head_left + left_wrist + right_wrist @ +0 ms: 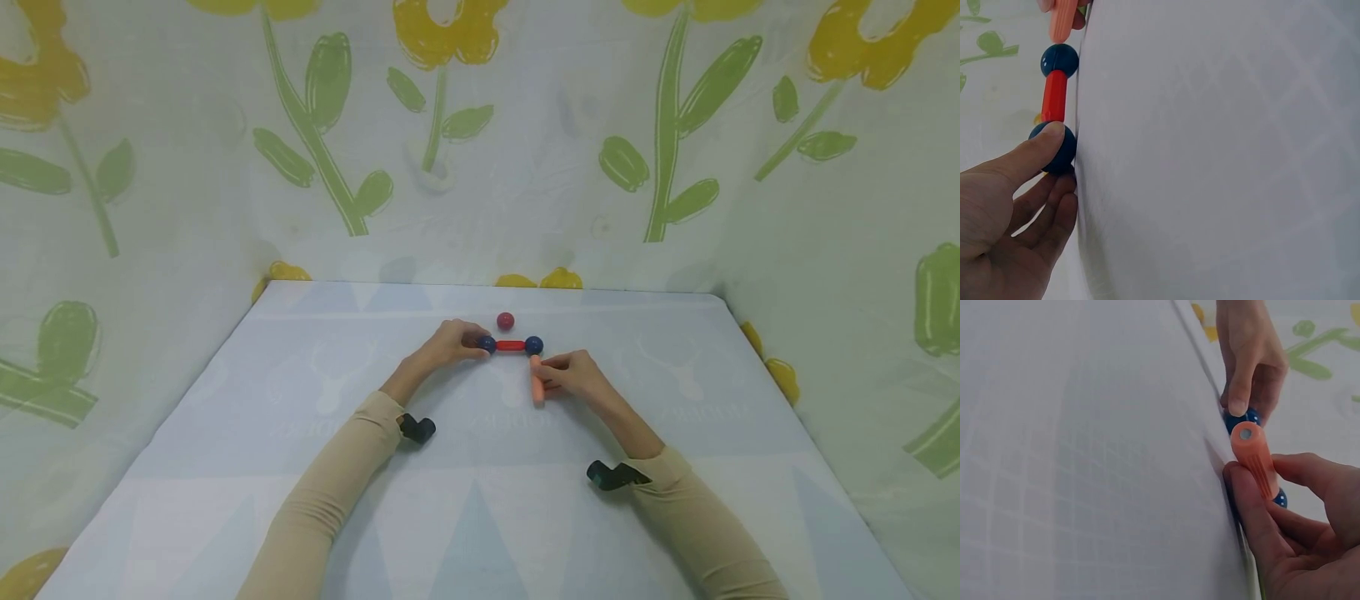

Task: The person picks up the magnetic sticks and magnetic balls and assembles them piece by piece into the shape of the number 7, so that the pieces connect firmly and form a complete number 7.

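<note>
We see white walls (510, 225) with yellow flowers (480, 43) and green leaves (327, 83) enclosing a pale, triangle-patterned desk (225, 417).

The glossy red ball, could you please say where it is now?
In the head view, the glossy red ball sits on the pale table, right of the left hand and just beyond the red rod.

Arms (318, 504) outstretched, left hand (452, 343) pinching, right hand (579, 375) pinching
</note>
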A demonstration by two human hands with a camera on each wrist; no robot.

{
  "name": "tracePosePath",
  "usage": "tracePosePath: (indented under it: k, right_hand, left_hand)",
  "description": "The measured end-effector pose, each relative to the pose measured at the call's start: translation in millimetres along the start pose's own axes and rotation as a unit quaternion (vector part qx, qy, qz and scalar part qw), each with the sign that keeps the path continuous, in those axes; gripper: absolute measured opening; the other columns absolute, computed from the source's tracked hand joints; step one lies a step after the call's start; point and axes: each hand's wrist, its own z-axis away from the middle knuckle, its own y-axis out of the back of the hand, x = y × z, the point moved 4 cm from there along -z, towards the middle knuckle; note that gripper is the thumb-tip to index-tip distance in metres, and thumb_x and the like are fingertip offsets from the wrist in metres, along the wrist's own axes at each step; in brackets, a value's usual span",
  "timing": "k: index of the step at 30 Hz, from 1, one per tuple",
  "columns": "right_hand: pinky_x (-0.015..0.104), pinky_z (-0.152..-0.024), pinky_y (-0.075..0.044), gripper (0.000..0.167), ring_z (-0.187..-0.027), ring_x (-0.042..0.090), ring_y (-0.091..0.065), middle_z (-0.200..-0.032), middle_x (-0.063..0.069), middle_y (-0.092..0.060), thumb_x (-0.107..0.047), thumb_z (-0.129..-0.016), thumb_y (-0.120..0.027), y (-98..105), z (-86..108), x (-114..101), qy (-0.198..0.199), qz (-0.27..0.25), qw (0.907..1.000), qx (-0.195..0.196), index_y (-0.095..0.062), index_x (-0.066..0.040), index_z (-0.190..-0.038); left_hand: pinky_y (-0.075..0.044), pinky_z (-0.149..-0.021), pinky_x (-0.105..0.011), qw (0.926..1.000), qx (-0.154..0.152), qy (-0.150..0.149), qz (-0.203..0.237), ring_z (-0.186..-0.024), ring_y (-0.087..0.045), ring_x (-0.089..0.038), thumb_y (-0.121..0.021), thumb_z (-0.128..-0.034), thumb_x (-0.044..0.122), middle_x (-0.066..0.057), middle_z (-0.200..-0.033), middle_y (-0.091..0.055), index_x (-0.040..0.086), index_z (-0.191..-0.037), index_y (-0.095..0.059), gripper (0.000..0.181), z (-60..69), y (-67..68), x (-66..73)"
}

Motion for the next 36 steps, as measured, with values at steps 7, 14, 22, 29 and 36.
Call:
tracePosePath:
  k: [7,14,22,29,36]
  right_hand:
    - [0.037,-0.098,-0.054,0.054,-0.093,0.019,-0.072,-0.111,0.016,-0.073,-0.040,-0.089,-0.070,-1.1,-1.6,0.7,0.002,-0.017,0.9999,0.002,-0.064,-0.001,-0.125]
    - [0.034,-0.094,-0.056,0.054,-0.091,0.018,-0.073,-0.112,0.017,-0.072,-0.040,-0.089,-0.071,-2.1,-1.5,-2.2,0.002,-0.027,0.9996,0.010,-0.064,0.000,-0.125]
    - [0.037,-0.099,-0.053,0.055,-0.094,0.019,-0.073,-0.114,0.017,-0.072,-0.039,-0.089,-0.070,-3.9,-2.8,-1.8,-0.012,-0.029,0.9994,0.015,-0.063,0.000,-0.127]
    - [0.041,-0.104,-0.050,0.056,-0.097,0.022,-0.072,-0.115,0.018,-0.071,-0.040,-0.090,-0.069,-3.9,-3.7,-1.4,-0.008,-0.025,0.9995,0.019,-0.062,0.001,-0.128]
    - [0.042,-0.107,-0.047,0.058,-0.099,0.022,-0.072,-0.115,0.018,-0.071,-0.040,-0.090,-0.069,-4.1,-4.3,0.2,-0.004,-0.039,0.9991,0.014,-0.060,0.001,-0.130]
  left_hand:
    - [-0.052,-0.100,-0.035,1.0000,0.001,0.000,-0.002,-0.105,-0.064,-0.021,-0.073,-0.0888,0.019,-0.009,-0.121,-0.069,0.008,-0.128,-0.064,0.042,0.2,0.0,0.5]
    - [-0.052,-0.100,-0.035,1.0000,0.002,-0.004,-0.005,-0.106,-0.065,-0.021,-0.073,-0.0887,0.019,-0.009,-0.122,-0.069,0.008,-0.128,-0.064,0.042,0.3,0.7,0.5]
    - [-0.053,-0.099,-0.035,1.0000,0.002,-0.007,-0.006,-0.105,-0.066,-0.022,-0.073,-0.0885,0.019,-0.011,-0.121,-0.070,0.007,-0.128,-0.064,0.042,-0.2,0.3,1.2]
    - [-0.054,-0.097,-0.034,0.9999,0.001,-0.013,-0.007,-0.101,-0.066,-0.021,-0.074,-0.0882,0.018,-0.010,-0.119,-0.071,0.007,-0.126,-0.065,0.041,-0.3,0.0,0.6]
    - [-0.054,-0.097,-0.034,0.9999,0.002,-0.011,-0.004,-0.103,-0.066,-0.020,-0.074,-0.0876,0.019,-0.010,-0.119,-0.071,0.007,-0.126,-0.065,0.042,-0.5,0.0,-0.3]
